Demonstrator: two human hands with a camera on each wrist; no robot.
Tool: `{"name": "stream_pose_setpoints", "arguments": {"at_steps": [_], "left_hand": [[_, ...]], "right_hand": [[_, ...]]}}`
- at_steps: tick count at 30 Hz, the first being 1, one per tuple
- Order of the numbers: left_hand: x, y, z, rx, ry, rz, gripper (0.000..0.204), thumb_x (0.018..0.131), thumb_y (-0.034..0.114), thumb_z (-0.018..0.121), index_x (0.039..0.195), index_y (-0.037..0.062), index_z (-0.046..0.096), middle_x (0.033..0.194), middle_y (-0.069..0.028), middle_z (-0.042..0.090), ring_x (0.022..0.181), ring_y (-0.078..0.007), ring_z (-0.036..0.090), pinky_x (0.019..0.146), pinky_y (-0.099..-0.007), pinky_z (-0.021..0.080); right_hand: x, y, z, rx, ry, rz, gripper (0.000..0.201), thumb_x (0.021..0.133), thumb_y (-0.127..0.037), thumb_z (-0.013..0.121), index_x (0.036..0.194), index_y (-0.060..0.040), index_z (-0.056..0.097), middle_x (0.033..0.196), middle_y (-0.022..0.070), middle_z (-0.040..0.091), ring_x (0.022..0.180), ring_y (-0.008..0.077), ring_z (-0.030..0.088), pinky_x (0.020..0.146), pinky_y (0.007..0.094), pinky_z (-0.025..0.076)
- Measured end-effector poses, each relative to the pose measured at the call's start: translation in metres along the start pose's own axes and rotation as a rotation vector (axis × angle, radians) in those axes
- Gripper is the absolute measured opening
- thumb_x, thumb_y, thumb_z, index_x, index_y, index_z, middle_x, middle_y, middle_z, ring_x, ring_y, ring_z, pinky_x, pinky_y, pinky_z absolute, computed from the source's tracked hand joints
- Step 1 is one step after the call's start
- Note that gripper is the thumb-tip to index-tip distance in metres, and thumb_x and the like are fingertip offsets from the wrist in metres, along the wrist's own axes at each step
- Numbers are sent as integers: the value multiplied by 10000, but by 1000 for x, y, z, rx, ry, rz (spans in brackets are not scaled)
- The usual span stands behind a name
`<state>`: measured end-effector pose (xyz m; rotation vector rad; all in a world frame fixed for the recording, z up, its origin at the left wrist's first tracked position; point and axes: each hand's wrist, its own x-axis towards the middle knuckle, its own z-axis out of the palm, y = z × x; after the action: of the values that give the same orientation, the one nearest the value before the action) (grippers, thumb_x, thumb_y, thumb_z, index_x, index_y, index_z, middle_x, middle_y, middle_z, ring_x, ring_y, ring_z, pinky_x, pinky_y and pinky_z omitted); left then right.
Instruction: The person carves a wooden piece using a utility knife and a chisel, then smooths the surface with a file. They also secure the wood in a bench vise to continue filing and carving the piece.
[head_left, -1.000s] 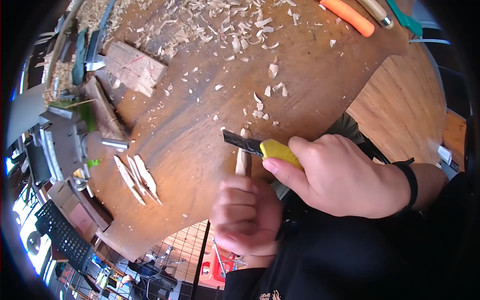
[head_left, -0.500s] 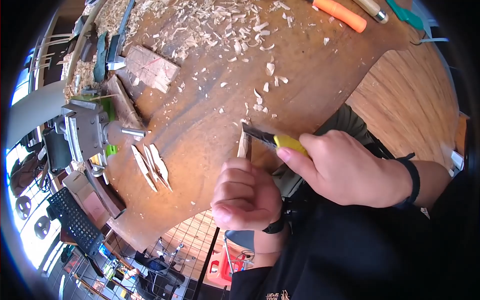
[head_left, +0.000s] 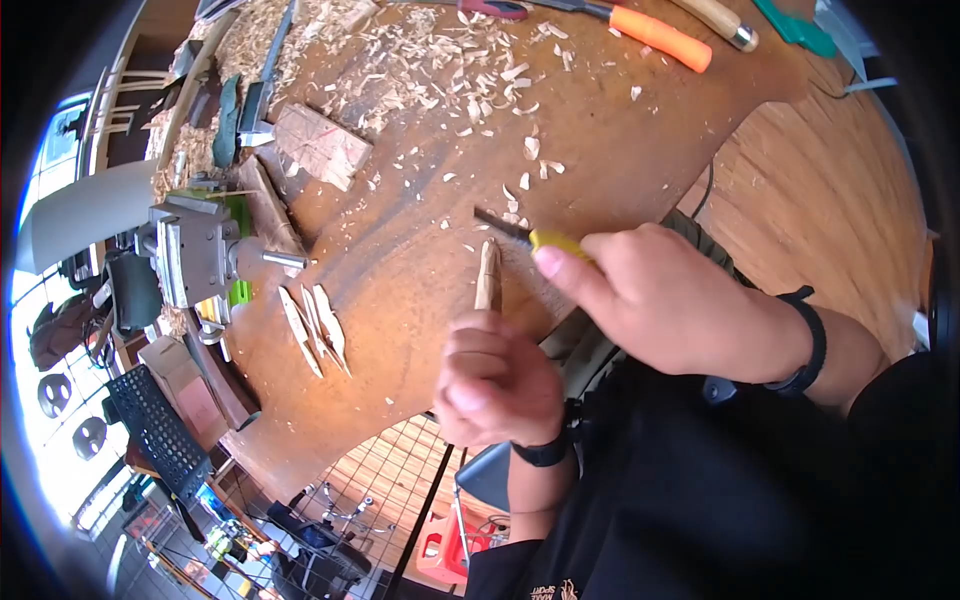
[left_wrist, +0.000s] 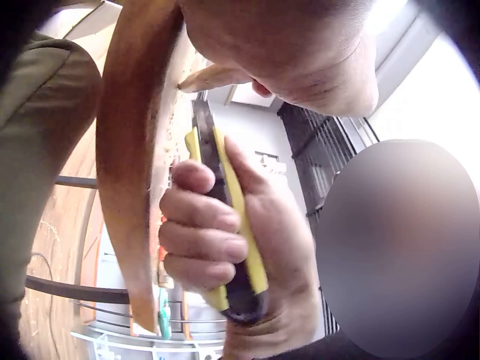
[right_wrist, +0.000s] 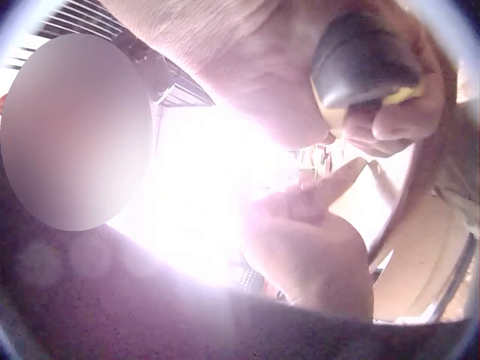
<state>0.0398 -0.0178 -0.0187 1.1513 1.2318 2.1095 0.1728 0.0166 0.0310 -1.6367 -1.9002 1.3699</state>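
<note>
My left hand (head_left: 500, 380) is curled round a slim, pale wooden stick (head_left: 487, 275). Its whittled, narrowing end points away from me above the table, while the lower part is hidden in the fist. In my right hand (head_left: 665, 300) I grip a yellow and black utility knife (head_left: 560, 243), thumb along the handle. The dark blade (head_left: 497, 222) is extended and lies just past the stick's tip in the head view. From the left wrist view, the fingers (left_wrist: 199, 229) wrap the knife's handle and the blade points up towards the stick (left_wrist: 214, 77).
Wood shavings (head_left: 430, 75) cover the far part of the brown table (head_left: 390, 310). Several carved slivers (head_left: 315, 325) lie left, near a metal vise (head_left: 190, 250) and a wooden block (head_left: 322, 145). An orange-handled tool (head_left: 660, 38) lies at the far right.
The knife has moved from across the stick's shaft, along it to the tip, and now beyond the tip. My left hand still holds the stick. The head view has shifted a little.
</note>
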Motion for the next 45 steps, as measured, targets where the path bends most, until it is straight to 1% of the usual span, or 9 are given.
{"name": "stream_pose_setpoints", "arguments": {"at_steps": [3,6,9,17,23,27,31,38,45], "left_hand": [[18,5,-13,-346,200,-253,461,1050,259,407,614,136,326,540,-23,300,592,-199,428,590,-350,440],[41,10,-16,-445,330,-372,477,1074,263,363,612,159,309,535,5,278,528,-140,348,584,-295,396],[52,11,-22,-753,391,-423,470,1066,197,391,603,166,308,526,29,282,483,-94,286,578,-279,364],[44,11,-14,-1142,429,-655,462,1062,202,437,612,151,343,522,15,305,493,-115,314,622,-294,382],[33,26,28,-240,387,-734,368,1091,300,438,840,62,566,768,-57,625,846,-179,649,882,-314,514],[10,23,20,234,4,-786,408,1097,309,422,1115,-37,637,871,-129,707,793,-184,696,709,-270,551],[2,28,21,128,-214,-937,385,1091,250,444,1165,-81,627,843,-123,705,689,-167,665,662,-269,536],[-12,25,41,-86,2,-947,344,1089,242,452,1198,-50,600,898,-131,698,790,-183,677,771,-302,546],[-11,19,59,-208,-25,-979,327,1085,229,458,1252,-34,559,983,-133,695,879,-185,688,844,-317,547]], "right_hand": [[3,5,-13,132,-34,140,684,1071,-482,407,675,59,541,552,248,490,557,348,604,567,469,452],[9,8,-17,448,-62,124,685,1047,-567,437,680,10,477,563,36,365,621,95,360,539,353,361],[14,5,-8,618,-177,81,375,989,-370,663,838,-32,604,656,-44,482,608,46,425,529,273,365],[36,10,-12,757,-314,-43,265,938,-179,731,1088,26,656,829,62,711,669,69,630,563,206,464],[46,25,-21,732,-86,-161,216,942,-114,719,1073,46,656,857,93,704,778,151,709,680,251,524],[55,34,-29,747,39,-207,204,949,-123,709,1057,43,660,830,81,693,724,127,676,647,242,512],[63,44,-35,817,75,-163,187,966,-134,685,1066,20,651,823,65,691,613,62,574,560,209,452],[58,46,-37,898,104,-146,242,969,-138,677,1166,-15,611,896,54,707,625,26,550,505,195,406],[50,57,-42,742,38,-208,249,965,-159,694,1112,37,650,929,81,709,809,105,662,711,250,533]]}}
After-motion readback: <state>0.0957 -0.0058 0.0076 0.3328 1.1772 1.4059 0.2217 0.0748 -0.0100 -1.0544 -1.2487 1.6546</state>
